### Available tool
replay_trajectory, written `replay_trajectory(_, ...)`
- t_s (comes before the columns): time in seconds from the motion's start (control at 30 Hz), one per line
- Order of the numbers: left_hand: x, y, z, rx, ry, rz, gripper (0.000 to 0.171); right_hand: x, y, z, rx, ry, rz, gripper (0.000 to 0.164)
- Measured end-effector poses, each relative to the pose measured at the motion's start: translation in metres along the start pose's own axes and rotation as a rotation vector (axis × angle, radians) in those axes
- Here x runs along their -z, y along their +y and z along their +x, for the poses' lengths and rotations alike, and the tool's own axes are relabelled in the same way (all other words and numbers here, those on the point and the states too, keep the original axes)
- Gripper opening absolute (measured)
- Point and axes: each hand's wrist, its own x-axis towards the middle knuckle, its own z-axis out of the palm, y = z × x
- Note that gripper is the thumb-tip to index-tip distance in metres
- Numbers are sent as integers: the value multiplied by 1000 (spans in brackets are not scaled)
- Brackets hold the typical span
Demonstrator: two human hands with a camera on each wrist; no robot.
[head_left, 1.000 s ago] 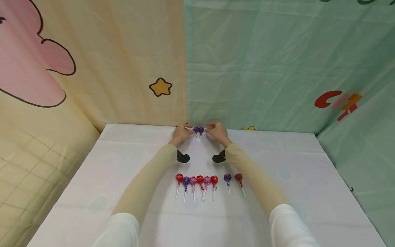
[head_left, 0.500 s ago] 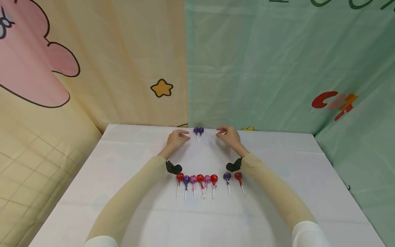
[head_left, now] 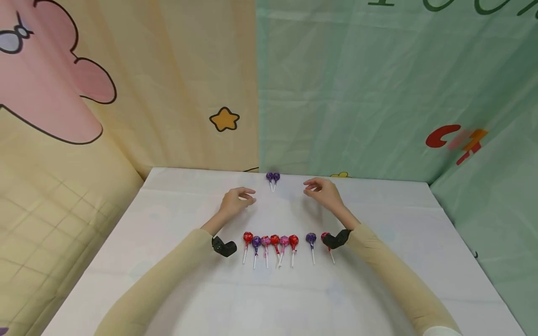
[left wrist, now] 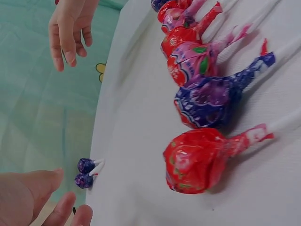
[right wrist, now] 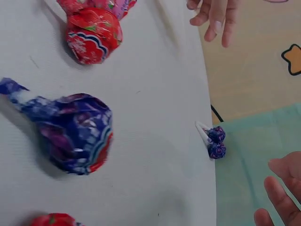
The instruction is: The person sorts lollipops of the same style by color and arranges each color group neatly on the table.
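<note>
Two purple-wrapped lollipops point(head_left: 276, 177) lie side by side at the table's far edge, their white sticks toward me. My left hand point(head_left: 236, 201) hovers to their left, fingers relaxed and holding nothing. To their right, my right hand point(head_left: 325, 192) is also bare, its fingers loosely bent. Nearer me runs a row of several lollipops, from a red one point(left wrist: 195, 162) at the left end, beside a purple one point(left wrist: 207, 101), to a red one point(head_left: 293, 240). Set apart on the right are another purple lollipop point(right wrist: 77, 132) and a red lollipop point(right wrist: 54, 220), partly hidden in the head view.
A white cloth covers the table point(head_left: 277, 298). Behind it hangs a yellow and green curtain point(head_left: 319, 93) with cartoon prints. Black wrist mounts point(head_left: 224, 247) sit at both wrists; the right mount point(head_left: 336, 240) overlaps the right-hand red lollipop in the head view.
Both hands have drawn away from the two purple lollipops, moving apart and back toward me. The pair stays at the far edge, and the front row has not moved.
</note>
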Motion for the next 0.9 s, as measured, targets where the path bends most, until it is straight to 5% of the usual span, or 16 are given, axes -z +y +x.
replay_trajectory(0.5, -3, -8, -43, -58, -69, -64, 33, 2, 8, -51, -1, -23, 27, 28)
replay_trajectory(0.9, -9, -13, -64, -82, -145, -42, 35, -2, 17, -79, -24, -63, -8, 26)
